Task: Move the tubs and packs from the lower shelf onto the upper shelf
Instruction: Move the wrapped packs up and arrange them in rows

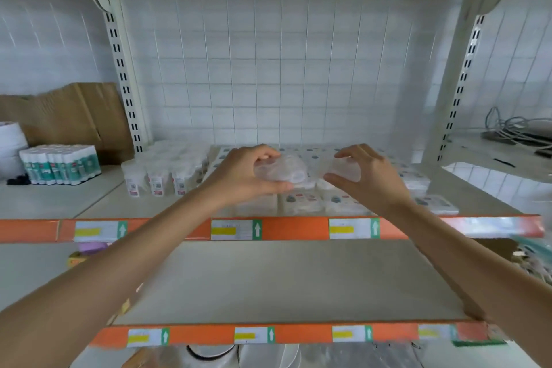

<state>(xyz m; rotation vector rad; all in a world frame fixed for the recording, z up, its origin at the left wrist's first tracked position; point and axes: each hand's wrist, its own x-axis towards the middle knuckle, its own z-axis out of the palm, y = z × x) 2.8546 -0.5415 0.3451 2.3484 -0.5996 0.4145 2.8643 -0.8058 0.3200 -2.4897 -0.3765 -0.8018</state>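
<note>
Left hand with fingers curled round a clear tub, right hand pinching a second clear tub between thumb and fingers, both held just above packs on the far upper shelf

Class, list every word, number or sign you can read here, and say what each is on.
White up-arrow on a green square: on every shelf-edge label.
Print on those labels: too blurred to read.
Print on white tubs, flat packs, teal packs: too small and blurred.
The clear tubs held by left hand and right hand: no print seen.
No words or numbers readable.
</note>
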